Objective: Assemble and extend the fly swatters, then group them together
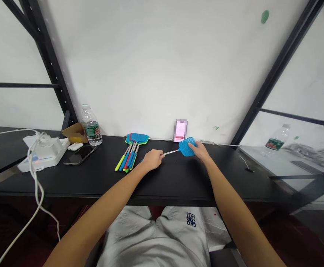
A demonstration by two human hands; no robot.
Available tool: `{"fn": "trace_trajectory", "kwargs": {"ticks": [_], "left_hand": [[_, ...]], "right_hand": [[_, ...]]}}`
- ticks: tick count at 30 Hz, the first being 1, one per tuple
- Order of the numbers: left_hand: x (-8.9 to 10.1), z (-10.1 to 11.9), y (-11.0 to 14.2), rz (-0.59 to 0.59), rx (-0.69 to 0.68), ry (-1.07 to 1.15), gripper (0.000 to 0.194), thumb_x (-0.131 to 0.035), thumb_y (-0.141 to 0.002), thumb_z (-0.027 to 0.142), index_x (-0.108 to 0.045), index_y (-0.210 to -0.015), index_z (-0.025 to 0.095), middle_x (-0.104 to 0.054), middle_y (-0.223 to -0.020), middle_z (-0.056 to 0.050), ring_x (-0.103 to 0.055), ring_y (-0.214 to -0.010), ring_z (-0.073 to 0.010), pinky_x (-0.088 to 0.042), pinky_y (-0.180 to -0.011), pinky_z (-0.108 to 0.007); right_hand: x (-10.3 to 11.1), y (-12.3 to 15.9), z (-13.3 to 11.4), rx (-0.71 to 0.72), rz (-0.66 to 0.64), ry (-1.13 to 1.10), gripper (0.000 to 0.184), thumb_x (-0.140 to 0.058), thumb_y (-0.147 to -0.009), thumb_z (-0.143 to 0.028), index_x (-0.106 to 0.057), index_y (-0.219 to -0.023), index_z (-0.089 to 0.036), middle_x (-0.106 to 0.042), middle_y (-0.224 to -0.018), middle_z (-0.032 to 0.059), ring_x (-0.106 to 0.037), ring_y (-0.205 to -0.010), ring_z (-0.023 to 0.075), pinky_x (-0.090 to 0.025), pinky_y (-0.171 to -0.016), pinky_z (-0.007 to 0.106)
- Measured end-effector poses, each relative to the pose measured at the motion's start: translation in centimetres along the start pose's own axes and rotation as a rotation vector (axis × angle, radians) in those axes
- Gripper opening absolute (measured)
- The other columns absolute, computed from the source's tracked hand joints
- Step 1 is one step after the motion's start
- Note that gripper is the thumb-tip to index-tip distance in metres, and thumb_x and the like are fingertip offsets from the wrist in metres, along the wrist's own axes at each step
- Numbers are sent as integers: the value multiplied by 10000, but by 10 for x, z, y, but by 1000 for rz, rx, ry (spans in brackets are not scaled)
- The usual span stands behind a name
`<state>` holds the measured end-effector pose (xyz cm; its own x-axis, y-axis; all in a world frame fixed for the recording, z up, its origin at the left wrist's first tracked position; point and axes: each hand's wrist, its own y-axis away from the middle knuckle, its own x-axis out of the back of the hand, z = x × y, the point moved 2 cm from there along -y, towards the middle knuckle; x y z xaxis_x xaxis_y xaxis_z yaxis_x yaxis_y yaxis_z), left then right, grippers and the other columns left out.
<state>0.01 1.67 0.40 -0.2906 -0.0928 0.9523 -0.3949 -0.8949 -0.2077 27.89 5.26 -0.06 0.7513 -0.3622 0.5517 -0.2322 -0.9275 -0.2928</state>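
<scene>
A blue fly swatter (pixel 184 147) with a perforated head and a thin metal shaft lies across both hands, above the black table. My left hand (pixel 153 159) is closed round its handle end, which the fingers mostly hide. At the other end, my right hand (pixel 200 151) pinches the edge of the blue head. To the left of my left hand rests a pile of fly swatters (pixel 135 138), with blue heads on top and blue, red and green-yellow handles pointing toward me.
A lit phone (pixel 180 129) leans on the wall. On the left are a water bottle (pixel 92 128), a cardboard box (pixel 75 134), a dark phone (pixel 80 155), a white earbud case (pixel 75 146) and a power strip (pixel 46 152) with cables. A short cable (pixel 249 169) lies at right.
</scene>
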Motion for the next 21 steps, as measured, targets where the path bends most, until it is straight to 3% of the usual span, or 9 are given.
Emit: {"fn": "trace_trajectory", "kwargs": {"ticks": [15, 21], "left_hand": [[5, 4, 3, 28, 5, -28, 281, -403, -940, 365, -640, -885, 225, -681, -938, -83, -631, -922, -227, -431, -745, -295], [7, 5, 4, 12, 25, -50, 273, -400, -939, 359, -639, -910, 231, -677, -957, -82, -630, -941, -232, -435, -765, -305]], "right_hand": [[-2, 3, -3, -33, -9, 51, 475, -612, -782, -555, -655, -1002, -136, -682, -1031, 140, -633, -925, 252, -477, -754, 307], [-4, 3, -1, -62, -36, 105, 473, -610, -767, -585, -666, -916, -140, -684, -836, 123, -637, -830, 248, -474, -681, 307]]}}
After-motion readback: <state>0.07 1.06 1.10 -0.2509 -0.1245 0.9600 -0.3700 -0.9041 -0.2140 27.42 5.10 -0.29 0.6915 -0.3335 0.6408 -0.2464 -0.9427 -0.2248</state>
